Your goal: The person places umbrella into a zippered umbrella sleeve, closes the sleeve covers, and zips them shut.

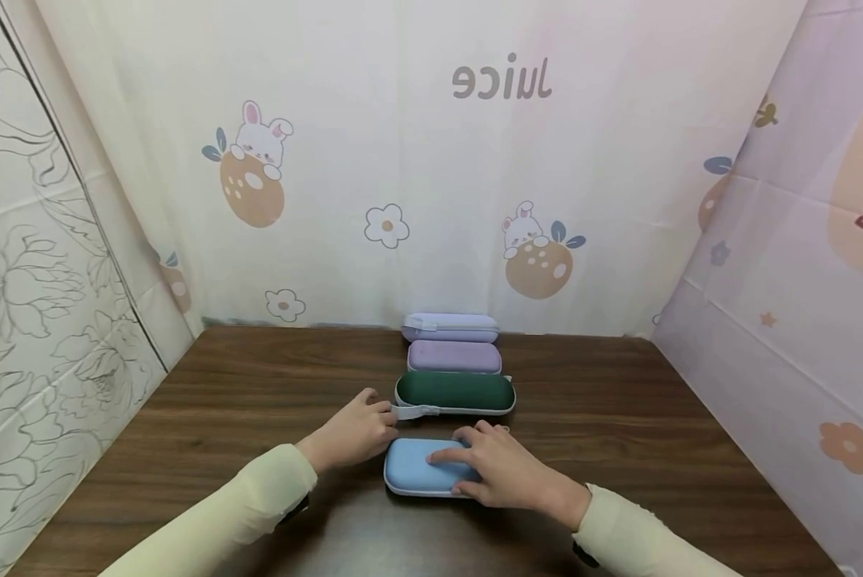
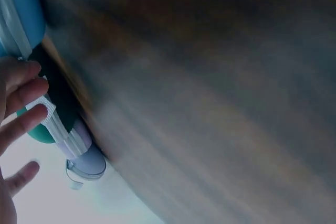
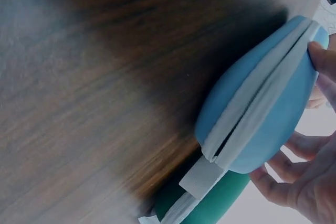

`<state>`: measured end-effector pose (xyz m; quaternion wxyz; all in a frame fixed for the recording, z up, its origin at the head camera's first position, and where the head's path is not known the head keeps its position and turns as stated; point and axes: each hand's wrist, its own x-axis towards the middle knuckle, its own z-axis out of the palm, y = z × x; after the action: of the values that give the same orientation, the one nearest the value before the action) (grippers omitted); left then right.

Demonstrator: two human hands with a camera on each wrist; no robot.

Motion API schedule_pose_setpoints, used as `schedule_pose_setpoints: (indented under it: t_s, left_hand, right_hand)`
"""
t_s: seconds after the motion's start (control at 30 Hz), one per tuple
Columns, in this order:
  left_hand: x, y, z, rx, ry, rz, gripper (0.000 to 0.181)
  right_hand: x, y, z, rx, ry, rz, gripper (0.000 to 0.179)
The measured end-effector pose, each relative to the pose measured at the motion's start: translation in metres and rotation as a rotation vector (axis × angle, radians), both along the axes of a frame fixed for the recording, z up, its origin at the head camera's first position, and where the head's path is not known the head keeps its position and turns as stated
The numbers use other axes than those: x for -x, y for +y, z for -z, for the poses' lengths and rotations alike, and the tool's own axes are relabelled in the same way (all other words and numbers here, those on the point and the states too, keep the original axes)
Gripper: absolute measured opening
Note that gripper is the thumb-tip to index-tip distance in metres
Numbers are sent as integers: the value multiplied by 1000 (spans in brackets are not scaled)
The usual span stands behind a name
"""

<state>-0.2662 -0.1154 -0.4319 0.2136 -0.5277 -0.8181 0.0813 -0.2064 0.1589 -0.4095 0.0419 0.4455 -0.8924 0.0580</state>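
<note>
A light blue zippered glasses case (image 1: 411, 466) lies near the middle of the table, its long side running left to right. My right hand (image 1: 506, 469) grips its right end, the thumb at the near side and fingers at the far side, index finger laid over the lid. In the right wrist view, the blue case (image 3: 278, 114) shows its white zipper seam closed. My left hand (image 1: 355, 431) is at the case's far left corner, fingers spread and loosely bent, fingertips right at the pale strap (image 1: 415, 412) of the green glasses case (image 1: 456, 390).
Behind the green case, a purple case (image 1: 454, 357) and a lavender case (image 1: 467, 324) stand in a row reaching the back edge of the brown wooden table (image 1: 604, 417). A printed curtain (image 1: 395, 160) hangs behind the table and along its sides.
</note>
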Motion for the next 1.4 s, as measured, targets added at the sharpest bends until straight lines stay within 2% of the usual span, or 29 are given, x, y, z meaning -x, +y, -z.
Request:
schedule_pose_setpoints:
  t_s: [0.13, 0.27, 0.5, 0.67, 0.77, 0.9, 1.07, 1.17, 1.27, 1.33, 1.4]
  left_hand:
    - [-5, -1, 1, -8, 28, -45, 7]
    - [-8, -2, 1, -11, 31, -59, 8]
    - [-13, -12, 4, -62, 52, -49, 5]
    - [-19, -18, 6, -113, 49, -18, 8]
    - [-23, -19, 8, -120, 34, -37, 9]
    - [-29, -19, 10, -128, 18, -65, 11]
    - [-30, -16, 9, -136, 34, -91, 17]
    - [-28, -13, 8, -123, 36, -132, 16]
    - [-26, -11, 8, -107, 37, -160, 12]
    - [-26, -11, 8, -97, 37, -169, 11]
    - [-25, -11, 8, -93, 39, -174, 11]
  right_hand:
    - [-3, -2, 1, 9, 19, 35, 45]
    - [-6, -3, 2, 10, 33, 64, 44]
    - [-8, -5, 4, 37, 70, 96, 44]
    - [-10, -7, 3, 58, 39, 150, 42]
    - [-11, -11, 3, 64, 41, 175, 42]
    - [-13, -15, 5, 54, 85, 218, 43]
    - [-16, -19, 1, 33, 88, 249, 44]
    - [-13, -15, -6, -5, 22, 192, 44]
    - [-3, -6, -15, -65, -44, 62, 40]
    - [5, 0, -20, -117, -5, -56, 44]
    - [14, 3, -23, -176, 106, -172, 55]
